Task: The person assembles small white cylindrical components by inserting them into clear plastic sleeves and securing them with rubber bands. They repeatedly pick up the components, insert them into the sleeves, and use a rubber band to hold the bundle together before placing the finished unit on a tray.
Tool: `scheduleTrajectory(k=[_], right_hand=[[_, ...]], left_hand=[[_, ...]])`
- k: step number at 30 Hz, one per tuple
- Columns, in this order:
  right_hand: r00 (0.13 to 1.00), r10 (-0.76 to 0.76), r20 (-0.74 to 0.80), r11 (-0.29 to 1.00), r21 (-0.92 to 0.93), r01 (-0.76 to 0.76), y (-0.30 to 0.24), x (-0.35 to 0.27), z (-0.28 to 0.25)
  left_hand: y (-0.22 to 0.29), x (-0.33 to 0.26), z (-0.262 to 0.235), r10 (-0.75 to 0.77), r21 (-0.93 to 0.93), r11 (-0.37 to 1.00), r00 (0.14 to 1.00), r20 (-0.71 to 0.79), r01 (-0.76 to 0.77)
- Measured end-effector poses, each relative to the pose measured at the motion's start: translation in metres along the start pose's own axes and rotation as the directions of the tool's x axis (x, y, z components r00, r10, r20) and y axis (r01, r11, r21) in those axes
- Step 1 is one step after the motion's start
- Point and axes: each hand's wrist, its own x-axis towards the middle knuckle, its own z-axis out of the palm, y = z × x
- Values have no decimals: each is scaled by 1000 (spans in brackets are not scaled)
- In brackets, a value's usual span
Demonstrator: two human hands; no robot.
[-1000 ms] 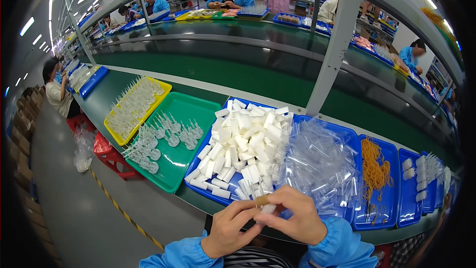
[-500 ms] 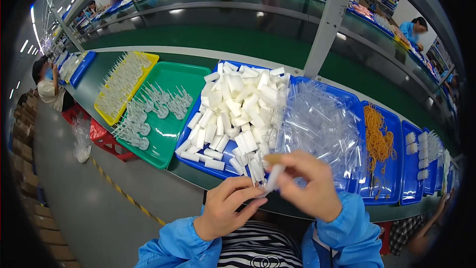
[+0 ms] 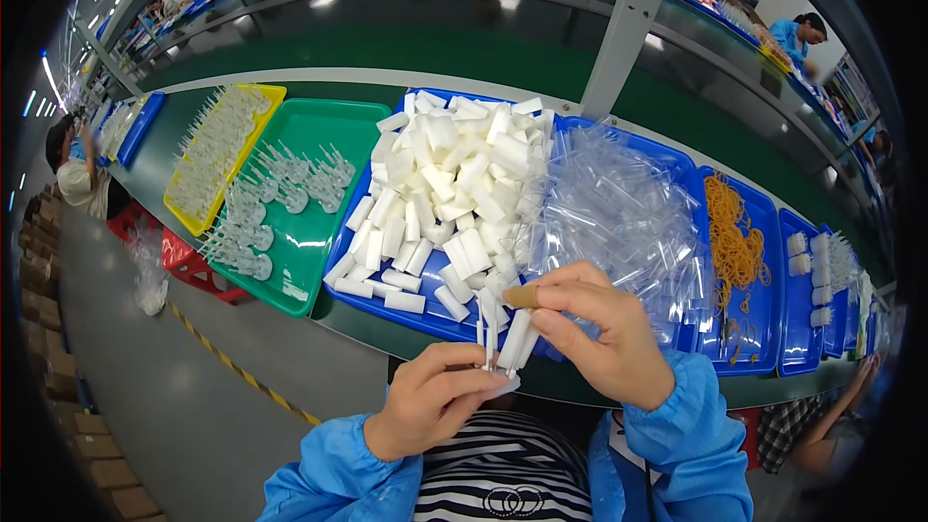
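**Both hands pinch a small bunch of white sticks at the worktop's near edge**

The fingers (image 3: pixel 454 382) of the left hand (image 3: pixel 430 401) are curled and pressed together around the lower ends of a small bunch of white sticks (image 3: pixel 498 338), which stand nearly upright. The right hand (image 3: pixel 604 338) closes on the same bunch from above: its thumb and forefinger pinch the upper part, and a tan band (image 3: pixel 522 297) sits at its fingertips. Both wrists wear blue sleeves (image 3: pixel 691 425), and a striped black-and-white top (image 3: pixel 503 478) shows between the forearms.

The bunch is held in the air just over the near edge of the green worktop (image 3: pixel 290 101), in front of a blue tray (image 3: pixel 387 314). That tray holds a loose heap of white blocks (image 3: pixel 449 193), and beside them on its right lies a pile of clear plastic bags (image 3: pixel 619 208). Further right along the near edge, another blue tray (image 3: pixel 749 353) carries a tangle of orange rubber bands (image 3: pixel 735 242), and past it stand more blue trays with small white parts (image 3: pixel 822 266).

To the left of the blocks, a green tray (image 3: pixel 333 121) holds clear plastic pieces (image 3: pixel 271 208) set in rows, and a yellow tray (image 3: pixel 266 97) beyond it, toward the worktop's far left corner, is filled with similar pieces. A grey metal post (image 3: pixel 623 24) rises from the far edge. Other people in blue sit at the benches behind.
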Motion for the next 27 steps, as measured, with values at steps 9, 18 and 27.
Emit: scheduleTrajectory(k=[9, 18, 27], right_hand=[[923, -373, 90, 877, -292, 382, 0, -2, 28], [926, -259, 274, 741, -559, 372, 5, 49, 53], [903, -161, 399, 509, -750, 422, 28, 64, 96]], left_hand=[[-11, -24, 2, -25, -130, 991, 990, -140, 7], [-27, -54, -21, -124, 125, 973, 900, -417, 192], [-28, -59, -31, -170, 110, 965, 887, -430, 239]])
